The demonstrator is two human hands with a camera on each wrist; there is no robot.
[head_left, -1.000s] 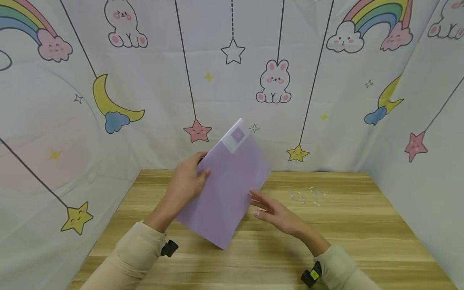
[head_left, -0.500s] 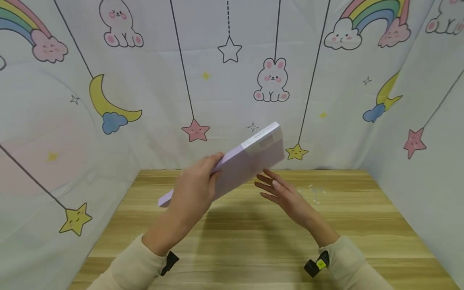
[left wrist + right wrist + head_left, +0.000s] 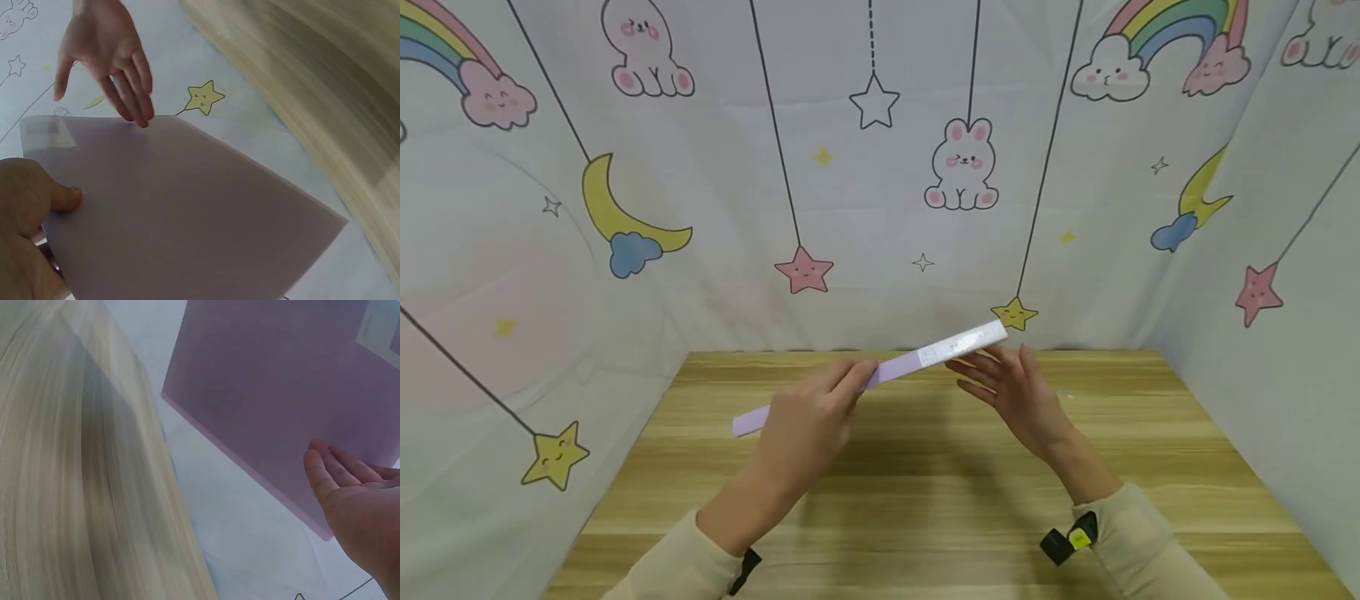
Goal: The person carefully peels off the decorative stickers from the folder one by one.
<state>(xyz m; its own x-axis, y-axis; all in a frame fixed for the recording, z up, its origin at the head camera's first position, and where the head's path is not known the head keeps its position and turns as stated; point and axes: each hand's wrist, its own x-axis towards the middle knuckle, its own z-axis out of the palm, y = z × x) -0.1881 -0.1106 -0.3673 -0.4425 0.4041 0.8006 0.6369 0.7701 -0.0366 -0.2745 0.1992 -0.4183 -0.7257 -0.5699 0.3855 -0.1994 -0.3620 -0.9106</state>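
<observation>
A lilac plastic file folder (image 3: 891, 369) is held up over the table, its narrow spine facing the head camera. White labelling (image 3: 966, 342) covers the spine's right end and wraps onto the cover. My left hand (image 3: 811, 421) grips the folder by the spine side; in the left wrist view its thumb (image 3: 66, 198) lies on the cover. The right hand (image 3: 1018, 398) is beneath the labelled end, palm up and fingers extended. In the right wrist view those fingertips (image 3: 317, 449) are right at the cover's broad face.
The wood-grain table (image 3: 925, 517) lies below both hands. Behind and at the sides hangs a white cloth (image 3: 880, 208) printed with stars, moons and bunnies. A few tiny clear bits (image 3: 1067, 393) show on the table behind the right hand. Each wrist wears a small black camera (image 3: 1060, 544).
The folder has turned from showing its broad cover to showing only its spine, its labelled end swinging right and down. My right hand has moved right and turned palm up.
</observation>
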